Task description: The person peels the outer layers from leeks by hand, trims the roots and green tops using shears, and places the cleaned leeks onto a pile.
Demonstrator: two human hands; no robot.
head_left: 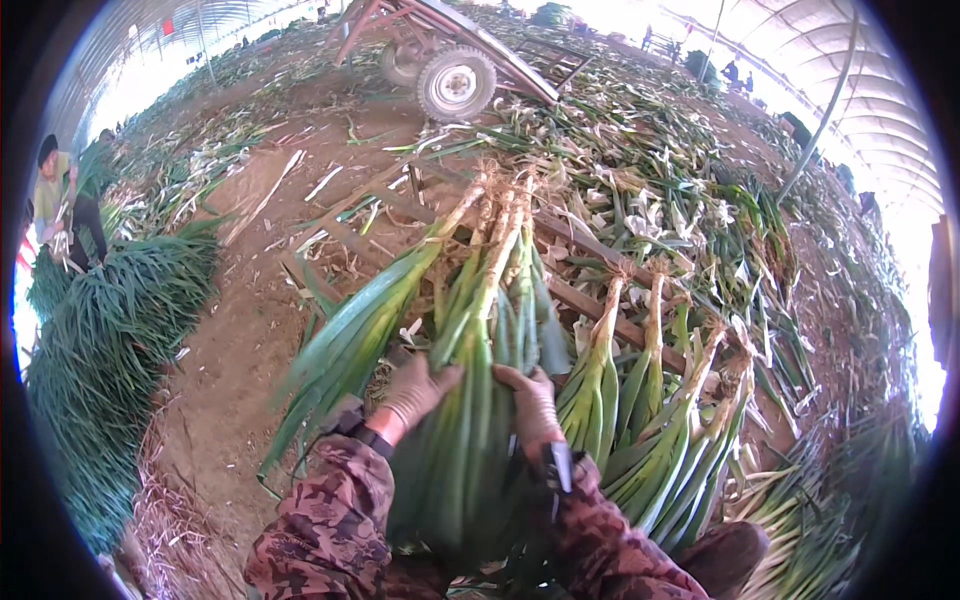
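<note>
A bunch of long green onions [478, 345] lies in front of me, its hairy roots at the far end and its broad leaves spreading toward my lap. My left hand [415, 388], in a light work glove, closes on the left side of the leaves. On the right side, my gloved right hand [533, 405] holds the same bunch, thumb on top. The undersides of both hands are hidden by leaves. Close to the left lie looser onion leaves [365, 300]. Several more green onions [597, 395] rest to the right, roots pointing away from me.
Wooden bars [585, 302] run under the onions. Cut leaves and peelings [665, 215] litter the ground beyond. A two-wheeled cart [458, 83] stands at the back. At far left a person [62, 205] is beside a large leaf pile [110, 350]. A pole [828, 115] leans at right.
</note>
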